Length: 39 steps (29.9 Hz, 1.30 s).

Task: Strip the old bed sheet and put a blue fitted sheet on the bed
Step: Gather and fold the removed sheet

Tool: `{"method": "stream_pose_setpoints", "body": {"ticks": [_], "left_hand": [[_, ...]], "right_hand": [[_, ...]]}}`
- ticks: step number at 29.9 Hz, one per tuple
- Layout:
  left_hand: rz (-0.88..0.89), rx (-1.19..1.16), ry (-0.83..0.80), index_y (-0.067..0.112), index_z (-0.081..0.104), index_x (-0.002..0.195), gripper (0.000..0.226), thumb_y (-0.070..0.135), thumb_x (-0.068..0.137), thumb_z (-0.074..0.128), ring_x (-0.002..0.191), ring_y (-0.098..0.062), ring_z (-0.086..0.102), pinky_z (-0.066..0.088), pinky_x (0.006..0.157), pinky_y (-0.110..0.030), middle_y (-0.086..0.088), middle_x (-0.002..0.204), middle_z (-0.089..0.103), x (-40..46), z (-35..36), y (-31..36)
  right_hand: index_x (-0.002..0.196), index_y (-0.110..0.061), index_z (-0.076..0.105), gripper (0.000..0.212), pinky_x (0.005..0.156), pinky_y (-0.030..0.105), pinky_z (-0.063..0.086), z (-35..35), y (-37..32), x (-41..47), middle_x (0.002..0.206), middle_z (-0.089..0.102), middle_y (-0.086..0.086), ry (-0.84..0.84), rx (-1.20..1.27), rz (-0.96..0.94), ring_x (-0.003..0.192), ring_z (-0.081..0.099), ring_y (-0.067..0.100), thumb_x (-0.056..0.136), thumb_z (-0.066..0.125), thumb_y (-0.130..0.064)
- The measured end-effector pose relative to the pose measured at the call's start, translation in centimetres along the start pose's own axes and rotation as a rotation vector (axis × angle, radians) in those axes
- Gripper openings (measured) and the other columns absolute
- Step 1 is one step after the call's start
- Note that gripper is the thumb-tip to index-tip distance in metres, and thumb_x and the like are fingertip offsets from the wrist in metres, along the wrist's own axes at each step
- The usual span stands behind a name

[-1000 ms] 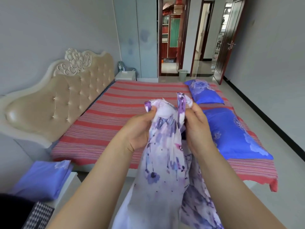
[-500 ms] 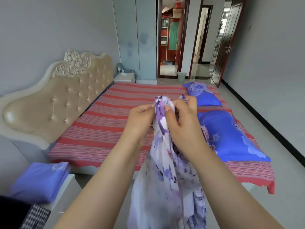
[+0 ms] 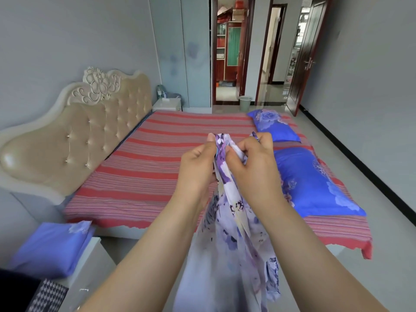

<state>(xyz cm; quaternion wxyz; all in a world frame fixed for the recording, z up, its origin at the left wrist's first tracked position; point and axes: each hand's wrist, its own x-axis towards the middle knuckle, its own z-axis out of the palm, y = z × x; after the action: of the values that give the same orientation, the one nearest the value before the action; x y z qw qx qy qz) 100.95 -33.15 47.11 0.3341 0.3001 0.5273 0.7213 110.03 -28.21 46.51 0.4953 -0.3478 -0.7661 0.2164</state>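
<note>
Both hands pinched the top edge of the flowered sheet (image 3: 234, 199): the left hand (image 3: 198, 163) and the right hand (image 3: 254, 163) gripped it side by side, nearly touching. The cloth hung straight down below them, in front of the striped bed (image 3: 157, 172).

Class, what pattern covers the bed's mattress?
Red stripes with finer multicoloured lines on the mattress cover, clearest in the head view.
</note>
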Motion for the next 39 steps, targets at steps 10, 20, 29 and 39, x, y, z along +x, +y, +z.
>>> {"method": "stream_pose_setpoints", "body": {"ticks": [10,20,29,39], "left_hand": [[-0.051,0.042,0.014,-0.005,0.066,0.101,0.030,0.023,0.095,0.056,0.088,-0.036,0.066,0.053,0.084,-0.050,-0.027,0.097,0.069,4.1,-0.1,0.0],[0.160,0.332,0.039,0.012,0.047,0.072,0.037,0.043,0.084,0.062,0.068,-0.021,0.045,0.037,0.065,-0.032,-0.011,0.073,0.048,13.5,-3.2,3.1],[0.374,0.564,0.037,0.017,0.038,0.066,0.034,0.033,0.092,0.053,0.067,-0.019,0.032,0.037,0.063,-0.035,-0.009,0.068,0.031,15.9,-3.5,1.8],[0.400,0.666,-0.096,0.000,0.045,0.073,0.038,0.032,0.093,0.051,0.066,-0.020,0.032,0.028,0.063,-0.031,-0.009,0.070,0.036,18.7,-3.9,3.0]], "right_hand": [[0.066,-0.015,0.056,0.028,0.062,0.010,0.036,-0.6,1.4,2.1,0.066,0.042,-0.010,-0.100,0.206,0.171,0.069,0.044,0.007,0.093,0.058,-0.024],[0.098,-0.003,0.072,0.028,0.077,0.033,0.047,-2.2,16.0,4.1,0.106,0.069,0.021,-0.179,-0.254,0.469,0.088,0.063,0.032,0.085,0.049,0.004],[0.089,-0.016,0.071,0.031,0.052,0.022,0.046,-5.5,15.4,5.2,0.083,0.073,0.007,-1.043,0.253,0.666,0.066,0.063,0.019,0.085,0.050,0.006],[0.127,-0.017,0.054,0.049,0.088,0.033,0.051,4.2,14.8,-0.2,0.131,0.046,0.005,-1.084,-0.025,0.428,0.106,0.054,0.019,0.084,0.068,-0.035]]}}
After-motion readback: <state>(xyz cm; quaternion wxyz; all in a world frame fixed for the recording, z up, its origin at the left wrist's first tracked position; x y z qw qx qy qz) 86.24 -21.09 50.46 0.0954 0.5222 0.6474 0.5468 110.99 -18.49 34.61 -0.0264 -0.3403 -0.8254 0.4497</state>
